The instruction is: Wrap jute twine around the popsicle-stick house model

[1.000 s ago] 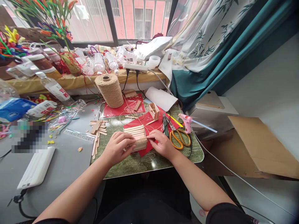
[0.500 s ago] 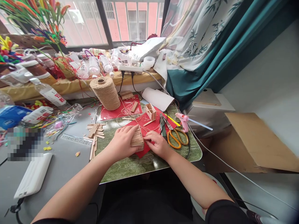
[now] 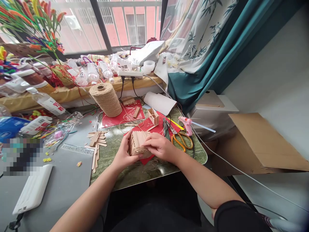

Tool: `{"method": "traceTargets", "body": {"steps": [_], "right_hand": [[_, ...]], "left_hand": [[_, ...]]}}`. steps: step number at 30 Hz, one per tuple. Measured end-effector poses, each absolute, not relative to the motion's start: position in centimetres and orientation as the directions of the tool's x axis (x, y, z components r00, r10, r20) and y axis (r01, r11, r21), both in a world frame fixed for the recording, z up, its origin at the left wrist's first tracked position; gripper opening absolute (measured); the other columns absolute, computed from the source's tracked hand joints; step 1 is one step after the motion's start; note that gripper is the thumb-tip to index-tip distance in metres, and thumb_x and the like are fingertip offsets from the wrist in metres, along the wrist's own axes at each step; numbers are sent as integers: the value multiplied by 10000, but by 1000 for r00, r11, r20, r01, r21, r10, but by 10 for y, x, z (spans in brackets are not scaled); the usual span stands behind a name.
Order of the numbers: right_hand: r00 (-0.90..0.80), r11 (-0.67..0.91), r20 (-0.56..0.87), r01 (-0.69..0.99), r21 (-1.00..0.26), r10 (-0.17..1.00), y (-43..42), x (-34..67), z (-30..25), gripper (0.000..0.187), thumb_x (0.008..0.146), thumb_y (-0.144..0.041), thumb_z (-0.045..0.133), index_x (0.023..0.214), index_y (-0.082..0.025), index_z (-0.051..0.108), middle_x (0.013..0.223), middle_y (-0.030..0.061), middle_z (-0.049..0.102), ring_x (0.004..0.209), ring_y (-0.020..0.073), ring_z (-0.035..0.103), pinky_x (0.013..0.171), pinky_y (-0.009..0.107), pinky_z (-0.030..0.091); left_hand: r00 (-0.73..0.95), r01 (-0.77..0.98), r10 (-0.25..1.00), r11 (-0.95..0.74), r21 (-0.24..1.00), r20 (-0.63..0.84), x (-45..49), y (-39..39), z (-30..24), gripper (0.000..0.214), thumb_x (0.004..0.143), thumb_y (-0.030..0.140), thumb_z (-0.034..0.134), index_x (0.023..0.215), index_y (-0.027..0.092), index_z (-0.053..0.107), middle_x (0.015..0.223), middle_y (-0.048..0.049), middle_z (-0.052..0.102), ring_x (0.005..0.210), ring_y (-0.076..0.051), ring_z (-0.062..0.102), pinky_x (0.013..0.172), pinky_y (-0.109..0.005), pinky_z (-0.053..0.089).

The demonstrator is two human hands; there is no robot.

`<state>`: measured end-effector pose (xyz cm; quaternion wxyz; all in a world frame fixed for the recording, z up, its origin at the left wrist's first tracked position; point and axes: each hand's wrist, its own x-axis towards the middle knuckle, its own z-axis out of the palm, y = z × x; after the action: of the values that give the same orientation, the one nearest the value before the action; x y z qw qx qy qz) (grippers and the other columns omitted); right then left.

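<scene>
My left hand (image 3: 123, 151) is wrapped round the left side and bottom of a small craft-stick box (image 3: 138, 139), its thumb along the near edge. Flat wooden sticks cover the face turned up, and twine-coloured strands show on its side. Over the right part of the box lies my right hand (image 3: 158, 146), fingers bent together and pressed on its near right corner. Whether a small piece sits between those fingertips is hidden. Just beyond the hands stands a little open frame of wooden sticks (image 3: 153, 116) on red paper (image 3: 142, 124).
Scissors with orange handles (image 3: 181, 141), pliers (image 3: 166, 127) and a pink glue gun (image 3: 187, 124) lie to the right. A twine spool (image 3: 106, 100) stands at the back. Loose craft sticks (image 3: 98, 138) lie left, near a white power bank (image 3: 33, 190). A cable trails past the right edge.
The box has been turned so its flat stick face points up. My right hand has moved left from beside the box onto it. The view has shifted slightly.
</scene>
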<state>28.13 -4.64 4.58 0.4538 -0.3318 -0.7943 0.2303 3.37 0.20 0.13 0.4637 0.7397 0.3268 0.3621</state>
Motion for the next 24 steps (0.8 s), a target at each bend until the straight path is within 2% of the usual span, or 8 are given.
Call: {"method": "traceTargets", "body": {"steps": [3,9,16,21,24], "right_hand": [[-393,678,557,341,-651,732,-46,279,47,184,1045,-171,621,1147,-208,770,1028,90,718,982,218,656,912,391,577],[-491,727,540,388,-566,683,-47,274,47,237,1034,-128,592,1181,-212,757,1069,107,713,1012,238,641,925,406,587],[-567,779,536,416,-469,625,-46,269,45,265,1017,-103,575,1195,-187,754,1067,123,697,988,244,621,899,397,588],[-592,783,516,415,-463,619,-49,271,46,322,999,-82,569,1253,-185,739,1099,135,681,1009,255,608,891,407,583],[-580,765,502,426,-483,641,-51,273,44,353,996,-76,570,1284,-201,731,1122,136,665,1056,265,595,935,428,577]], "left_hand": [[534,82,818,-304,949,216,28,3,-9,1123,777,472,910,1659,295,238,1646,-164,415,1521,-396,453,1257,-582,406],[535,255,824,-366,895,184,6,-6,-2,984,831,428,872,1607,271,289,1595,-186,455,1494,-372,477,1251,-616,391],[520,329,840,-365,871,155,-13,-11,-10,952,845,436,856,1597,274,295,1582,-207,489,1476,-373,519,1206,-631,440],[530,443,834,-429,787,156,-19,-11,-6,946,841,444,860,1596,291,310,1567,-196,511,1462,-380,530,1198,-635,450],[528,485,824,-491,724,206,-17,-16,2,1037,843,448,856,1649,284,224,1624,-209,435,1506,-392,476,1213,-639,433]]}}
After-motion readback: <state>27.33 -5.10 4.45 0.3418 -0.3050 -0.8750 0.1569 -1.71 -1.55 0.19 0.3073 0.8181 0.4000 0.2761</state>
